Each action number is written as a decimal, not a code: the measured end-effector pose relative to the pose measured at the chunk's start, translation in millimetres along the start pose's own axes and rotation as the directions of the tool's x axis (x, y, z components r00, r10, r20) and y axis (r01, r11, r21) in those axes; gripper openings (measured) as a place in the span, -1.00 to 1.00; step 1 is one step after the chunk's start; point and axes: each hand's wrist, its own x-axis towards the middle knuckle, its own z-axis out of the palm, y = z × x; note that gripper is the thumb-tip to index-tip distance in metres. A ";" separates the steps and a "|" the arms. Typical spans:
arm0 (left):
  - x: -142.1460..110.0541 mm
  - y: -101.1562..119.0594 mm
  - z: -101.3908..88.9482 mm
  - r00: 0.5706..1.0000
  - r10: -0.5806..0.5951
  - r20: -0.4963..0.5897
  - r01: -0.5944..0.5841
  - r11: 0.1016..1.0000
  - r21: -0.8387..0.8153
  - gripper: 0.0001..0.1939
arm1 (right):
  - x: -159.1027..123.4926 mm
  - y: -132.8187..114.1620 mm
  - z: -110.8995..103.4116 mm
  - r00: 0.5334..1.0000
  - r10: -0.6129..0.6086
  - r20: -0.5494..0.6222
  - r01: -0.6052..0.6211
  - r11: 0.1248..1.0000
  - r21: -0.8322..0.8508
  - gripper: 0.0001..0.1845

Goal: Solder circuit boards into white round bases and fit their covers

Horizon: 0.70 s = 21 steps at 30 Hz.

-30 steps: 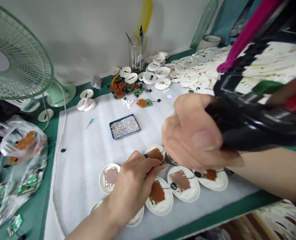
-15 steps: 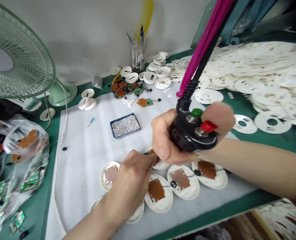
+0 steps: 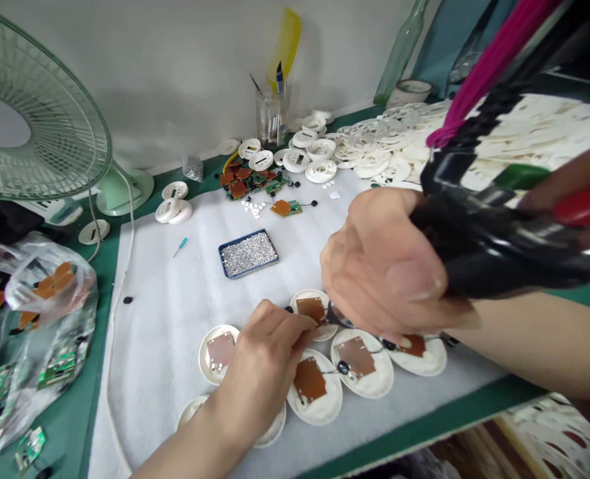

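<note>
My right hand [image 3: 382,269] is wrapped round a black power screwdriver [image 3: 494,249] with a green and a red button and a magenta cord [image 3: 479,70]. Its tip is hidden behind the hand, above a white round shell [image 3: 320,330] carrying a brown circuit board [image 3: 310,309]. My left hand [image 3: 267,366] rests on the white foam mat [image 3: 175,299], fingers pinched against that shell's left edge. Several more white shells with brown boards [image 3: 358,356] lie around it near the table's front edge.
A blue tray of small screws [image 3: 248,253] sits mid-mat. A green fan [image 3: 30,110] stands at the left, a clear bag of circuit boards [image 3: 30,319] below it. White discs [image 3: 389,143], a glass cup [image 3: 273,116] and loose boards [image 3: 247,178] fill the back.
The screwdriver, upright over the shell half a second ago, has tilted and swung up close to the camera. My left hand stays pinched at the shell.
</note>
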 end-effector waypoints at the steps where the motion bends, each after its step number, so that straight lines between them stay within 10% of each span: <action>1: 0.7 0.1 0.1 1.000 0.007 -0.019 -0.007 1.000 0.008 -0.77 | 0.7 3.3 0.5 1.000 -0.030 -0.001 0.030 0.999 0.022 -0.47; 10: 0.4 2.7 2.8 0.998 -0.006 -0.060 0.003 0.999 -0.040 -0.79 | 4.8 -2.3 -2.4 0.991 -0.104 0.089 0.110 0.992 -0.067 -0.39; 17: -2.5 -8.2 -6.0 0.996 -0.013 -0.084 0.015 1.000 0.020 -0.84 | 2.6 22.6 -7.7 0.954 -0.222 -0.200 0.178 0.960 -0.214 -0.38; 21: -9.2 -9.9 -3.5 0.993 0.054 0.104 -0.052 0.998 -0.027 -0.65 | 3.0 39.7 -18.6 0.932 -0.302 -0.200 0.260 0.942 -0.213 -0.39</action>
